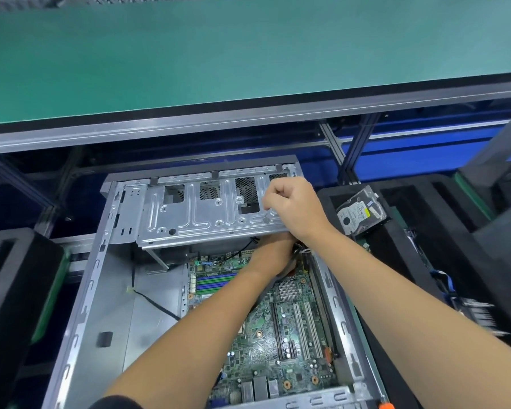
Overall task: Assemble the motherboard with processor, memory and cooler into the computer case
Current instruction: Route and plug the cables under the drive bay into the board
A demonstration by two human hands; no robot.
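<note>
Green-topped workbench [219,54] on aluminium frame [332,143], blue beneath.

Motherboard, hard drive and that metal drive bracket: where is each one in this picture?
motherboard [278,343]: head view, on the green board between the slots.
hard drive [359,212]: head view, on its white label.
metal drive bracket [195,214]: head view, on its flat ribbed plate.
</note>
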